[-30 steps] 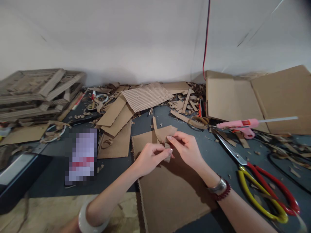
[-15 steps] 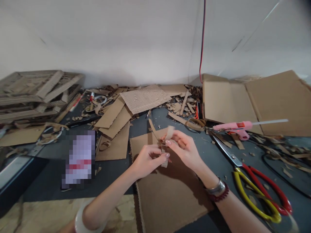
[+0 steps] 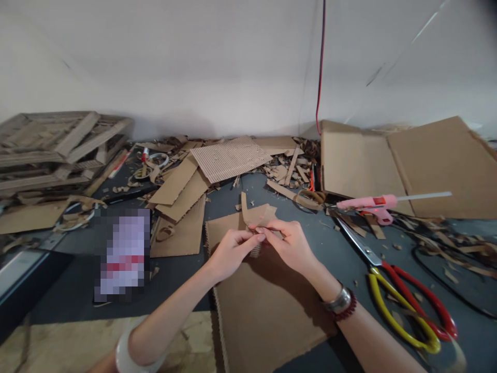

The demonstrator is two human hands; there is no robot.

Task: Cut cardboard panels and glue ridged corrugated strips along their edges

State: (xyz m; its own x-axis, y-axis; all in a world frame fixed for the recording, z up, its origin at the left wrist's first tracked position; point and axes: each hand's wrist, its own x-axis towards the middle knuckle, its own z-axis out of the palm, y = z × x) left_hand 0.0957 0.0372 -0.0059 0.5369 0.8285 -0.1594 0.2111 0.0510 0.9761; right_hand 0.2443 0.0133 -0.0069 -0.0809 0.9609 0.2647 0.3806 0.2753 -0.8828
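Note:
My left hand [image 3: 232, 253] and my right hand [image 3: 290, 243] meet at the fingertips above a large cardboard sheet [image 3: 267, 316]. Both are closed in a pinch on a narrow cardboard strip [image 3: 244, 210]. One end of the strip stands up beyond the fingers, and a paler loop of it curls near my right fingers. A short ribbed piece of it hangs below my left fingertips. The exact spot where the fingers grip is hidden between them.
Large scissors [image 3: 367, 246] with red and yellow handles and a pink glue gun [image 3: 368, 203] lie right. A folded cardboard box [image 3: 359, 160] stands behind them. Cardboard pieces [image 3: 182, 181], a ribbed sheet [image 3: 231, 158] and scraps lie at the back. A blurred-out purple object [image 3: 126, 243] lies left.
My hands have come closer together, the fingertips now meeting. The strip's upright end has turned more vertical, and its ribbed lower part is now more covered. The view has shifted slightly.

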